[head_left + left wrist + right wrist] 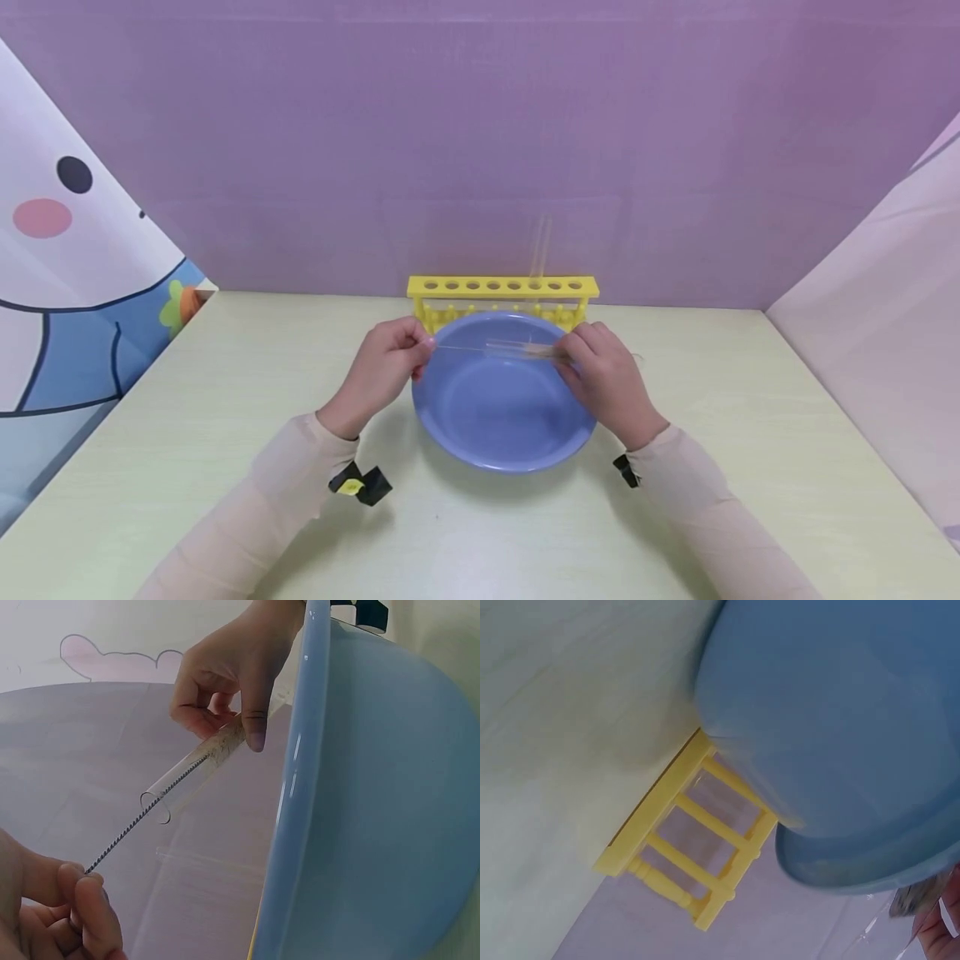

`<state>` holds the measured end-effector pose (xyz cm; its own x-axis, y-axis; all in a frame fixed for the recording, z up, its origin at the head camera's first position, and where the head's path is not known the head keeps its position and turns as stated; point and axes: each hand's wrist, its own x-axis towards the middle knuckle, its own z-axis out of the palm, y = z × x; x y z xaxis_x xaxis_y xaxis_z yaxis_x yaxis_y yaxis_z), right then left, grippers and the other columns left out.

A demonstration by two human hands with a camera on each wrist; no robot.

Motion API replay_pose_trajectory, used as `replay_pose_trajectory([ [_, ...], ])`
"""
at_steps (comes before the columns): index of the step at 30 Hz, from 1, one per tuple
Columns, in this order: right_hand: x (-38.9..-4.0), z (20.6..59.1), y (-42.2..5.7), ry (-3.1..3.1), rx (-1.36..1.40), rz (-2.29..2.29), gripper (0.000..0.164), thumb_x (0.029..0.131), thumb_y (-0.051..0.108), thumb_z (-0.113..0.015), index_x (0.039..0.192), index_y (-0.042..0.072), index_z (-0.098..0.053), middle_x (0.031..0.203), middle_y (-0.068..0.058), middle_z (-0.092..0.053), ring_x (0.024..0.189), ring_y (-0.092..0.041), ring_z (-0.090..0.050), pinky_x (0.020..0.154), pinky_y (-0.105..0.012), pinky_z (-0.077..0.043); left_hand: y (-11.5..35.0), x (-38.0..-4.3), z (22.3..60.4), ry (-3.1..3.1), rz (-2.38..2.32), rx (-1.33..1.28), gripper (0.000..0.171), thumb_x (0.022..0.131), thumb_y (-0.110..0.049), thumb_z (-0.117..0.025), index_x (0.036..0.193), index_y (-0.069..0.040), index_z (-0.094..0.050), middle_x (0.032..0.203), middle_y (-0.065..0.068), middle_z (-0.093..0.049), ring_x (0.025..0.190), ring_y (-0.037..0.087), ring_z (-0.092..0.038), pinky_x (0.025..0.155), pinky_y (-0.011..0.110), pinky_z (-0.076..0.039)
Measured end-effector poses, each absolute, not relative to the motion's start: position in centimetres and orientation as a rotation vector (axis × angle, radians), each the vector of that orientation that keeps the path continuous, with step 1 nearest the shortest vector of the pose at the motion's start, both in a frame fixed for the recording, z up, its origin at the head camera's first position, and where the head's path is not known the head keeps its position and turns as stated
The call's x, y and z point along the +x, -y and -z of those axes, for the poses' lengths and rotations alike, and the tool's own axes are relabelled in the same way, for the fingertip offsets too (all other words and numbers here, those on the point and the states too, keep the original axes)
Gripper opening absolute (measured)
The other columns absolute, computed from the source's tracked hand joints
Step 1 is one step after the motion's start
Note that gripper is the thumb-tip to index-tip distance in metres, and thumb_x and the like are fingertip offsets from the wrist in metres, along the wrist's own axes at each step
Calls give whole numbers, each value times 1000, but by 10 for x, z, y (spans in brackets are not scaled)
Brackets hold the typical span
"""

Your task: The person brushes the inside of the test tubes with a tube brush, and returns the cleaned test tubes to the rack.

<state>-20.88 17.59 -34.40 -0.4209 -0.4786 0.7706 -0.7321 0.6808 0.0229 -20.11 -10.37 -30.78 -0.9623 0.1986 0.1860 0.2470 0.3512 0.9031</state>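
Note:
My left hand (382, 362) pinches the end of the twisted wire handle of a test tube brush (120, 841). The wire runs into the mouth of a clear glass test tube (176, 780), and the brush's bristles (226, 741) sit deep inside it. My right hand (606, 379) grips that tube near its far end, thumb on one side and fingers on the other. Both hands hold tube and brush almost level above the far half of a blue basin (502, 408). In the right wrist view, only part of the right hand's fingers (934, 934) shows, at the lower right edge.
Just behind the basin stands a yellow test tube rack (465, 292), partly hidden by the rim. Another clear test tube (540, 246) stands upright in it, right of centre. A purple backdrop (480, 150) rises behind the pale table (225, 433), with printed cloths on both sides.

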Motion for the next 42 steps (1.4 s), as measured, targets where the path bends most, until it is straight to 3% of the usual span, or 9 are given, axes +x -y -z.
replay_pose_trajectory([
  [42, -214, 341, -155, 2012, 922, -400, 30, 65, -8, -79, 84, 2, -58, 78, -9, -55, 67, -25, -48, 59, -32, -41, 81, -203, 307, 2521, 1723, -469, 20, 92, -6, -54, 72, -3, -51, 54, 3, -46, 52, 20, -47, 58, 31, -39],
])
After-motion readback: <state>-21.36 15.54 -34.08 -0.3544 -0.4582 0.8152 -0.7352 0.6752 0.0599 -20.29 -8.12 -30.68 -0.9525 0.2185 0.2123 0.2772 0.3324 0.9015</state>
